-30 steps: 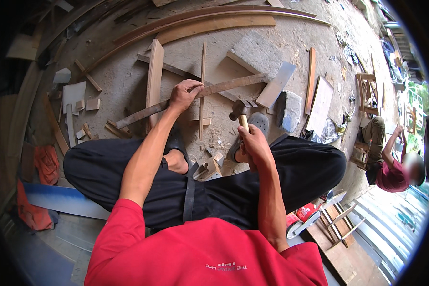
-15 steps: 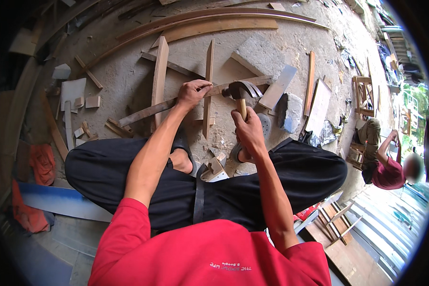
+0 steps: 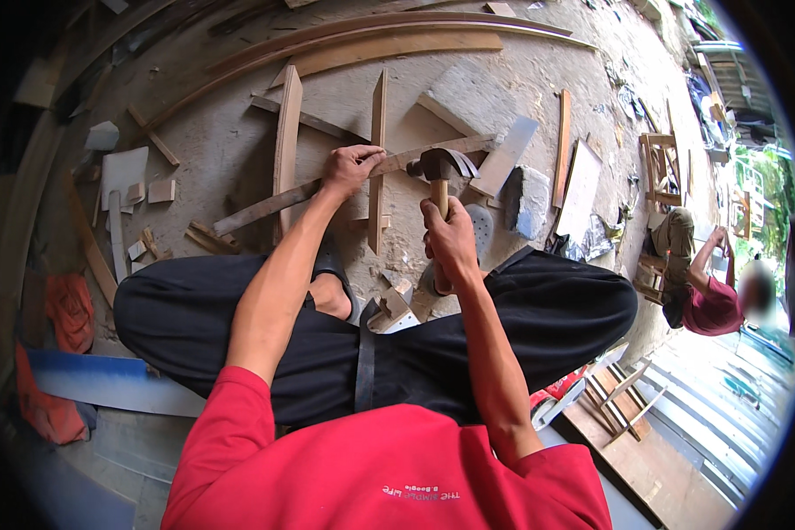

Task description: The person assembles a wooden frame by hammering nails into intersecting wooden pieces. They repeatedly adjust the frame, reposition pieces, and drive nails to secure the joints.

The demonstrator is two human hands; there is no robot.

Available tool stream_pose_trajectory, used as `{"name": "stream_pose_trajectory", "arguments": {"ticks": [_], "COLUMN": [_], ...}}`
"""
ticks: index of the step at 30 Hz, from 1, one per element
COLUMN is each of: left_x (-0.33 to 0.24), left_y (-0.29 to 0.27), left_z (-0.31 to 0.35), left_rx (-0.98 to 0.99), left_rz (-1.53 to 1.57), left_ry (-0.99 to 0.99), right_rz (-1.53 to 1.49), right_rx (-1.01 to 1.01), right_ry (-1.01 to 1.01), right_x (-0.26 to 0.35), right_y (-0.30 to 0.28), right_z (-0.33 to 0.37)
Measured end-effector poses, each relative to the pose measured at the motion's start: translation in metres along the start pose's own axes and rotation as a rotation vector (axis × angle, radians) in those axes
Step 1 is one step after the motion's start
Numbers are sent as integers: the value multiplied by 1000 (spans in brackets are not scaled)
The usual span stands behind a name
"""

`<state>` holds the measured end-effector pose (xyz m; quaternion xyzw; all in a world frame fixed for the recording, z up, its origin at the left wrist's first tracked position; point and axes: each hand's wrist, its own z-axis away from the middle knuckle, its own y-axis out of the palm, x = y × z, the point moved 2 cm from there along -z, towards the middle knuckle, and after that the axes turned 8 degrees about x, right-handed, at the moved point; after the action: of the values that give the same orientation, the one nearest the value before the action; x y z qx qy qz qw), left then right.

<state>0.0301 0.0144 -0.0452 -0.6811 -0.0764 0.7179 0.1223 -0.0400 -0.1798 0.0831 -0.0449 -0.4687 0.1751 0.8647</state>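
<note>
My right hand is wrapped around the wooden handle of a claw hammer. The dark hammer head hangs over the right part of a long, narrow wooden strip. This strip lies slantwise across two wooden boards, a left board and a thinner right board. Where strip and right board cross, my left hand rests with thumb and fingertips pinched together. Whatever is between those fingertips is too small to make out. Between my feet sits a small wood block.
Beyond the boards lie a concrete slab and long planks. A grey-white block stands right of my foot. Wood offcuts and orange cloth are at left. Another person sits at far right near a wooden frame.
The whole view has shifted slightly, with the scene moving a little to the left. Both hands and the hammer keep nearly the same places over the wood.
</note>
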Motion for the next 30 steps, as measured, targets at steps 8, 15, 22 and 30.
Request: {"name": "stream_pose_trajectory", "arguments": {"ticks": [8,15,22,30], "left_x": [5,11,7,6], "left_y": [3,3,3,3], "left_z": [-3,-3,-2,-2], "left_rx": [3,0,4,-13], "left_rz": [10,-7,-21,-54], "left_ry": [-43,-66,-82,-40], "right_rz": [-82,-133,-114,-124], "right_rx": [31,63,35,61], "right_ry": [72,87,89,59], "right_x": [-23,-29,-41,-27], "right_y": [-6,-6,-6,-2], "right_z": [1,0,-8,-12]}}
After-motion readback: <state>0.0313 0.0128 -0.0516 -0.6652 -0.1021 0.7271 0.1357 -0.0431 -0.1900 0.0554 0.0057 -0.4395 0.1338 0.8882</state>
